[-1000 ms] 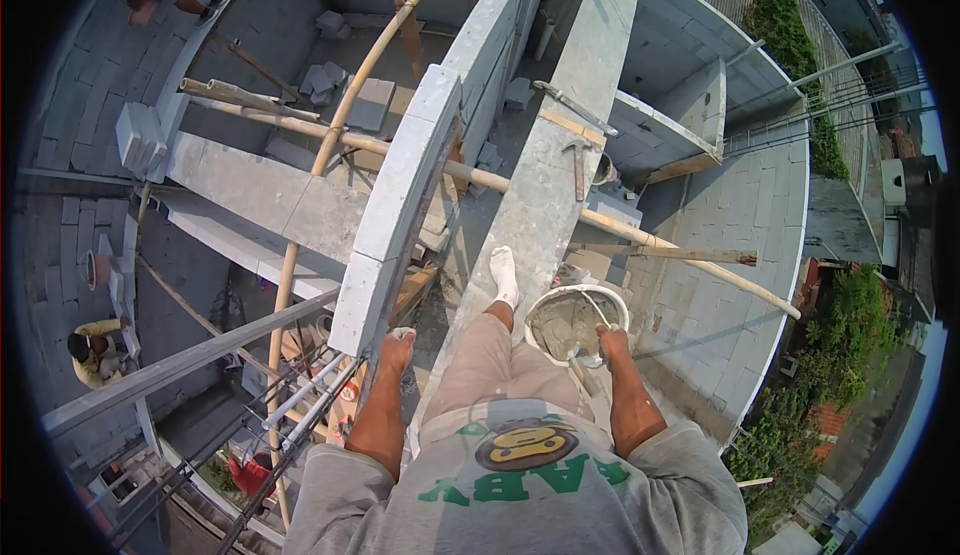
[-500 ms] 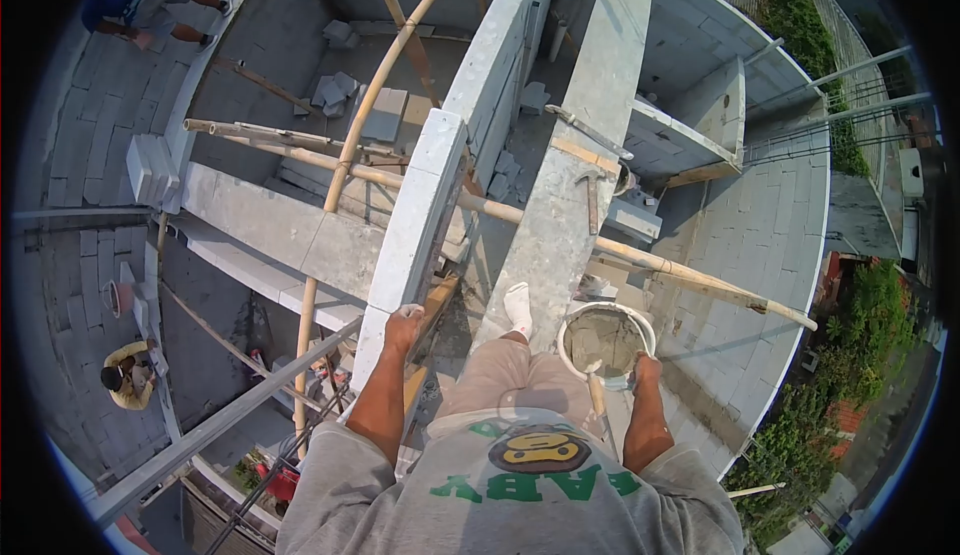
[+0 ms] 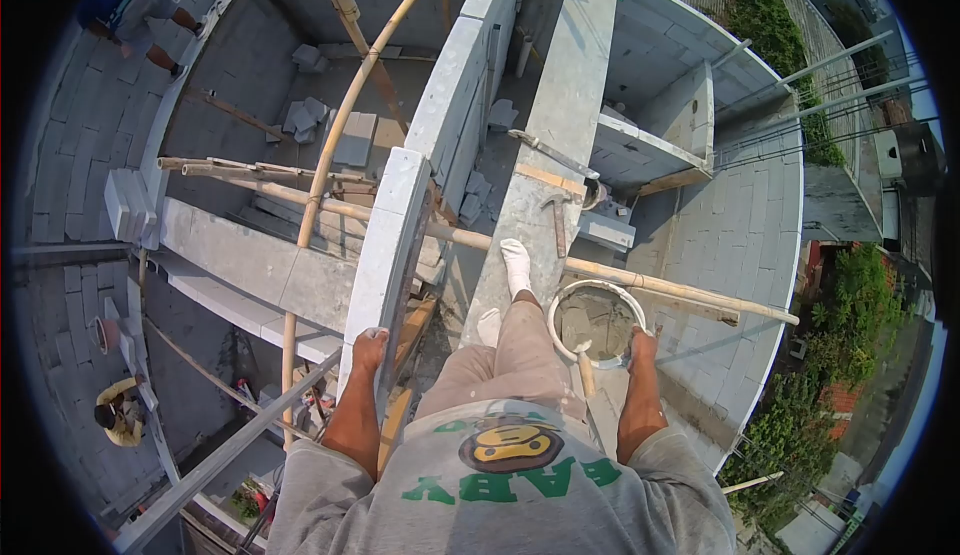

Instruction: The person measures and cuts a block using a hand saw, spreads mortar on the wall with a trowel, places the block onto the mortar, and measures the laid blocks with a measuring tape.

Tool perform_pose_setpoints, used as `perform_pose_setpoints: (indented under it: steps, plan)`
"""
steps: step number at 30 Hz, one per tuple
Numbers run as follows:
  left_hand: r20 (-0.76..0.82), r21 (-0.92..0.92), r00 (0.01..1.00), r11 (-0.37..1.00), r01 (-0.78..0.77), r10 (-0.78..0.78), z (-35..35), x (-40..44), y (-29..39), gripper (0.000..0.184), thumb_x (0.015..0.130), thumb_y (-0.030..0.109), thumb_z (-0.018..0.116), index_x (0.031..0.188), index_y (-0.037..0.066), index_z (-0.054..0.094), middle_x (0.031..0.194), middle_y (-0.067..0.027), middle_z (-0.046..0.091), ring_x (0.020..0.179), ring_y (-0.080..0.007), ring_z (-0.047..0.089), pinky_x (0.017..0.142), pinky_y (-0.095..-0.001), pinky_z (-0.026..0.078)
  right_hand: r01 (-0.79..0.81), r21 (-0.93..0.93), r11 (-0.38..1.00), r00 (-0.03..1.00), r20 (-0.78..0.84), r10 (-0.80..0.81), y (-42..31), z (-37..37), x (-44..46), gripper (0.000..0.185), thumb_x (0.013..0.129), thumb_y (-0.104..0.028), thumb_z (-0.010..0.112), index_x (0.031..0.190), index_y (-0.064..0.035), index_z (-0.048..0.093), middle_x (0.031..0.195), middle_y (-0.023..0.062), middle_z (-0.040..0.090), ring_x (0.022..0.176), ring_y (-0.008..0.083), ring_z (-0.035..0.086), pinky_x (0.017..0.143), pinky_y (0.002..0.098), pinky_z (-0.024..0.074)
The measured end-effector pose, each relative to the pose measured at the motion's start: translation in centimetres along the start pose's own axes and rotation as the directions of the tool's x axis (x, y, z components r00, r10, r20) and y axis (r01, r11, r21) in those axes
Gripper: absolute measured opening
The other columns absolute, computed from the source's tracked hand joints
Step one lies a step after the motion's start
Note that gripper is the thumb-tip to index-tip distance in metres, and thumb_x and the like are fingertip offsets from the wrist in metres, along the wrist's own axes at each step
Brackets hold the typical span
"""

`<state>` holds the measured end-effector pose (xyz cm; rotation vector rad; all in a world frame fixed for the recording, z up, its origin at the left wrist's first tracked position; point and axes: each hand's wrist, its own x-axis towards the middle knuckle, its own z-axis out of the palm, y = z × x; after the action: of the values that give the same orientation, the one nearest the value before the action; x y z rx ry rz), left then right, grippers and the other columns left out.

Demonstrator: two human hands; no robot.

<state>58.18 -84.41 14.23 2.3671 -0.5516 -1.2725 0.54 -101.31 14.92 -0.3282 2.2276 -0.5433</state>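
While the right hand grasps it, the mortar bucket is just right of the grey ledge, which bears a hammer. Left of the ledge, the left hand touches the block wall, its grip unclear.

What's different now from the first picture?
The person stepped forward along the grey walkway, so a second white sock shows and the hammer is nearer. The bucket moved forward too, closer to the long bamboo pole. The right hand still holds it. The left hand stays near the block wall, and the hammer still lies on the walkway.
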Motion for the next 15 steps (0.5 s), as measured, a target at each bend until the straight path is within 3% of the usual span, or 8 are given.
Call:
perform_pose_setpoints:
  steps: [5,6,9,10,12,13,15]
  plan:
    - [-0.071,0.008,0.980,0.983,0.186,-0.185,-0.9,-1.6,0.0,0.036,0.085,0.033,0.061,0.100,0.001,0.068,0.083,-0.0147,0.069,0.081,-0.0247,0.066,0.077,-0.0340,0.048,-0.014,-0.024,1.000,0.999,0.051,0.015,-5.4,2.8,2.5,0.026,0.082,-0.023,0.068,0.088,0.0015,0.064,0.069,0.0064,0.057,0.052,0.0194,0.053,0.046,0.0349,0.0411]
    - [-0.076,0.084,0.988,0.987,0.138,-0.132,-0.4,0.1,-2.8,0.036,0.086,0.034,0.061,0.099,0.001,0.069,0.082,-0.0143,0.069,0.080,-0.0251,0.066,0.075,-0.0354,0.048,-0.034,0.010,0.999,0.996,0.088,0.033,-6.4,3.7,2.7,0.028,0.081,-0.023,0.069,0.091,0.0024,0.063,0.070,0.0071,0.059,0.052,0.0192,0.053,0.046,0.0344,0.0412]
    - [-0.036,0.032,0.963,0.963,0.268,-0.266,0.1,0.3,-1.7,0.036,0.086,0.034,0.061,0.098,0.001,0.069,0.080,-0.0137,0.069,0.077,-0.0249,0.066,0.073,-0.0358,0.048,0.023,-0.092,0.995,0.999,0.049,-0.019,-6.2,5.9,6.8,0.033,0.081,-0.023,0.069,0.097,0.0043,0.062,0.076,0.0094,0.062,0.057,0.0210,0.056,0.050,0.0356,0.0437]
    - [-0.054,0.093,0.968,0.964,0.251,-0.247,0.3,0.8,-1.4,0.034,0.085,0.032,0.062,0.096,0.001,0.069,0.079,-0.0106,0.068,0.073,-0.0206,0.063,0.070,-0.0338,0.048,-0.033,-0.147,0.989,0.997,0.062,0.043,-7.8,6.5,6.3,0.039,0.080,-0.025,0.070,0.104,0.0060,0.061,0.083,0.0129,0.064,0.065,0.0241,0.059,0.056,0.0373,0.0467]
    - [-0.019,-0.095,0.969,0.965,0.245,-0.248,1.3,3.0,-0.7,0.032,0.085,0.030,0.063,0.095,0.000,0.069,0.077,-0.0078,0.067,0.071,-0.0170,0.062,0.069,-0.0317,0.048,-0.042,-0.221,0.974,0.995,0.077,0.061,-10.7,8.2,6.3,0.041,0.080,-0.026,0.070,0.103,0.0072,0.061,0.085,0.0152,0.064,0.070,0.0259,0.060,0.061,0.0388,0.0476]
    - [-0.001,-0.191,0.968,0.951,0.245,-0.249,1.8,3.6,2.3,0.031,0.085,0.029,0.063,0.095,0.000,0.069,0.076,-0.0064,0.067,0.070,-0.0152,0.061,0.069,-0.0306,0.047,-0.045,-0.259,0.965,0.994,0.084,0.069,-12.2,9.0,6.5,0.042,0.080,-0.026,0.070,0.103,0.0079,0.061,0.086,0.0163,0.065,0.073,0.0268,0.061,0.064,0.0395,0.0480]
    - [0.018,-0.150,0.979,0.968,0.203,-0.202,2.3,4.4,8.4,0.031,0.087,0.026,0.062,0.102,-0.001,0.067,0.081,-0.0049,0.066,0.075,-0.0119,0.059,0.071,-0.0275,0.047,0.053,-0.349,0.936,0.997,0.068,-0.032,-15.4,10.9,6.5,0.041,0.080,-0.027,0.070,0.099,0.0082,0.061,0.083,0.0165,0.064,0.071,0.0266,0.060,0.065,0.0399,0.0469]
